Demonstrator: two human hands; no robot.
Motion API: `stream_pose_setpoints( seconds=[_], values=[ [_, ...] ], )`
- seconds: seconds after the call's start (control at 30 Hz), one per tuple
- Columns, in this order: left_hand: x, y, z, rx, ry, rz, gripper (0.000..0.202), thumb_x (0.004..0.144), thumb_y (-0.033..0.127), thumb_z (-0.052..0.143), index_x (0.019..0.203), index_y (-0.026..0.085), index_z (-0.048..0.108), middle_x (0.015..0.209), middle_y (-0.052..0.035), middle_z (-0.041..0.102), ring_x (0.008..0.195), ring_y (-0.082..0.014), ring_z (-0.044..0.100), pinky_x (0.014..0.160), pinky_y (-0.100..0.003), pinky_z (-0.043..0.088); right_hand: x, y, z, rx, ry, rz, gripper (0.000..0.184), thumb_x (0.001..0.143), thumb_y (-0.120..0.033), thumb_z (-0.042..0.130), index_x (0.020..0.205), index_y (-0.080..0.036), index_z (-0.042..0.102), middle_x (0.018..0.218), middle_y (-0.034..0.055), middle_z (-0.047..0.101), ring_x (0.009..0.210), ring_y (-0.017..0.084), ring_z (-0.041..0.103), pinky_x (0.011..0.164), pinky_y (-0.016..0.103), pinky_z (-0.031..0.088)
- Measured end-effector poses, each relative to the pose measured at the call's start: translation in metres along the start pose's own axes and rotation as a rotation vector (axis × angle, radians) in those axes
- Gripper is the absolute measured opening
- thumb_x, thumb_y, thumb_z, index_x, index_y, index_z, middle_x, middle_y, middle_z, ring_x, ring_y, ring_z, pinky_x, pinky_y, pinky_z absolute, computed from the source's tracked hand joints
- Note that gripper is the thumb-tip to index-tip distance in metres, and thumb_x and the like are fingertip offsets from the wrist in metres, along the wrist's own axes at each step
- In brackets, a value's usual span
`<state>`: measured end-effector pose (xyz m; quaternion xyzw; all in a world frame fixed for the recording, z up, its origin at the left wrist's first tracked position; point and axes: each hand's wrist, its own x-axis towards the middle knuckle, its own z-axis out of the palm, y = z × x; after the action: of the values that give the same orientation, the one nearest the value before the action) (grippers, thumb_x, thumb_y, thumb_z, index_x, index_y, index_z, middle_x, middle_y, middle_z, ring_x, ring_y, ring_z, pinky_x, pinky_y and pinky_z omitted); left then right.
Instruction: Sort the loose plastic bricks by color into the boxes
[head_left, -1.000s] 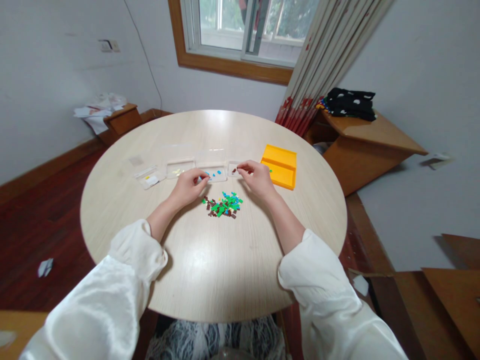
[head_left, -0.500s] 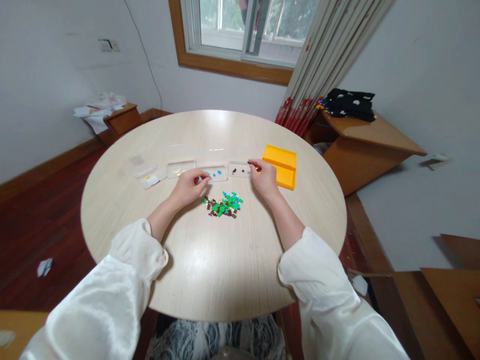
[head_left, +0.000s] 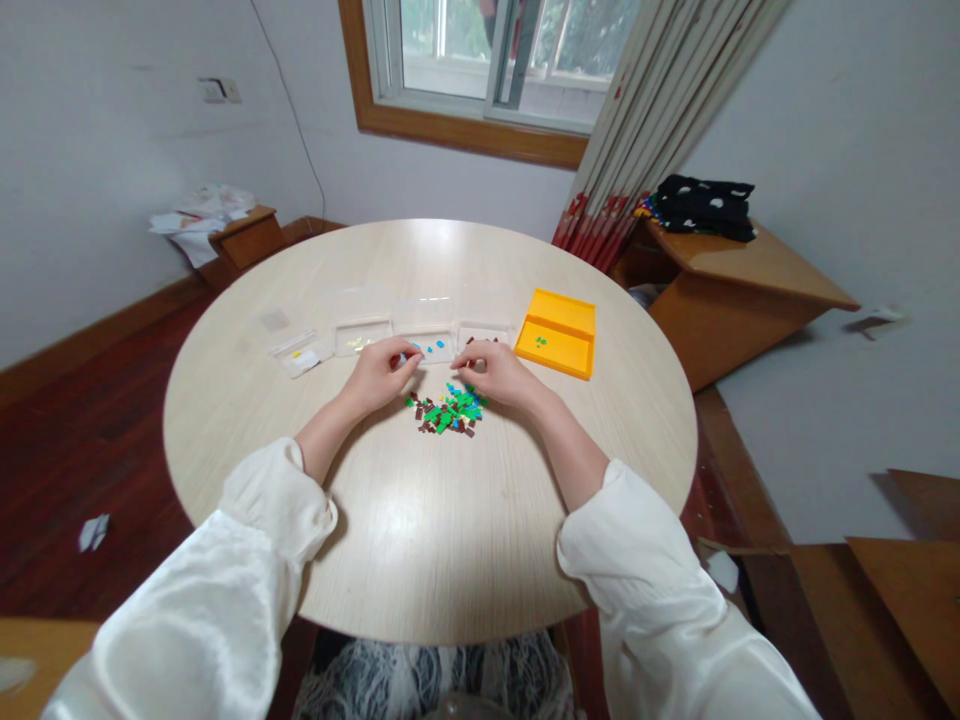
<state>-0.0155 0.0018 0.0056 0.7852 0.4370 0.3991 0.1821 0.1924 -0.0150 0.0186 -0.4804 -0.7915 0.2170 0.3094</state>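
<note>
My left hand [head_left: 379, 375] is closed in a pinch over the front left part of a clear box [head_left: 453, 350] with several blue bricks [head_left: 440, 344]. Whatever its fingertips hold is too small to make out. Just behind the pile of small toy bricks [head_left: 452, 408] is my right hand [head_left: 495, 372], thumb and index finger slightly apart, with nothing visible between them. Green, brown, blue and a few pale bricks make up this pile. Behind the right hand, a clear box [head_left: 511, 335] with dark brown bricks is partly covered.
An orange case [head_left: 566, 308] lies open on the right, with a few green bricks in it. To the left are a clear box [head_left: 337, 350] with pale yellow bricks and a small clear case [head_left: 311, 368]. All stand on a round wooden table [head_left: 405, 520].
My right hand has moved left and toward me, from the brown bricks' box to the pile's back edge. Green bricks in the orange case are now uncovered. My left hand stays almost still.
</note>
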Motion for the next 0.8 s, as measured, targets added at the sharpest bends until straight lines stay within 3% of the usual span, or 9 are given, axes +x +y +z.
stream_pose_setpoints(
  seconds=[0.1,0.2,0.8],
  values=[
    [0.0002,-0.0002,-0.0009,0.002,0.004,0.001,0.021,0.079,0.03,0.053,0.075,0.015,0.067,0.068,-0.0025,0.064,0.057,-0.0119,0.046,0.057,-0.026,0.037,-0.0013,-0.0025,0.0024,-0.02,-0.145,-0.039,0.021,0.073,-0.002,0.056,0.08,-0.013,0.073,0.078,0.0043,0.068,0.072,0.012,0.057,0.071,0.025,0.045],
    [0.0003,-0.0009,-0.0009,0.002,0.009,0.004,0.021,0.079,0.03,0.052,0.076,0.015,0.067,0.068,-0.0025,0.064,0.057,-0.0118,0.047,0.058,-0.026,0.038,-0.0016,-0.0024,0.0018,-0.024,-0.196,-0.065,0.024,0.072,0.0,0.056,0.082,-0.013,0.074,0.077,0.0042,0.068,0.071,0.011,0.056,0.071,0.024,0.044],
    [0.0003,-0.001,-0.0006,-0.01,0.019,0.004,0.02,0.078,0.029,0.052,0.074,0.015,0.066,0.067,-0.0021,0.064,0.057,-0.0115,0.046,0.057,-0.025,0.037,-0.0028,0.0004,0.0054,0.097,-0.194,0.031,0.017,0.075,-0.006,0.056,0.076,-0.013,0.071,0.072,0.0034,0.069,0.067,0.012,0.06,0.067,0.025,0.046]
  ],
)
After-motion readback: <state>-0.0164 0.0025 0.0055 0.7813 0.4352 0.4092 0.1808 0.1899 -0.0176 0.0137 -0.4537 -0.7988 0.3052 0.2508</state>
